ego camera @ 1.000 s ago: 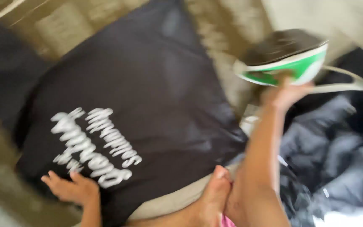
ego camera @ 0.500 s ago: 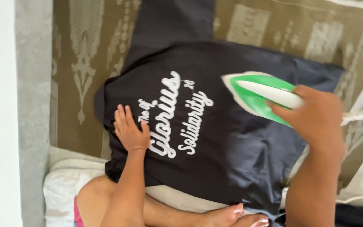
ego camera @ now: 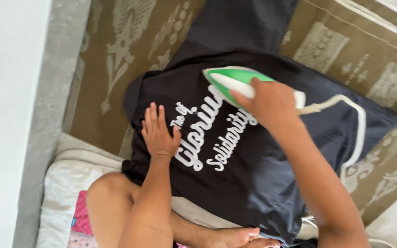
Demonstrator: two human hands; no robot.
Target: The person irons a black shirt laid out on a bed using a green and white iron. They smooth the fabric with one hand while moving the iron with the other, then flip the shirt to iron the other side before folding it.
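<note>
Right hand (ego camera: 267,103) reaching in from lower right, fingers closed around green-and-white iron (ego camera: 235,82) resting on dark printed shirt (ego camera: 253,174). Left hand (ego camera: 158,132) flat, fingers spread, pressing shirt spread over patterned brown mat (ego camera: 116,55).

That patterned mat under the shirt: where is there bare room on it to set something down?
The mat lies bare left of the dark T-shirt, up to the grey floor strip, and at the upper right past the white cord. The shirt's middle is crowded: iron, both hands.
</note>
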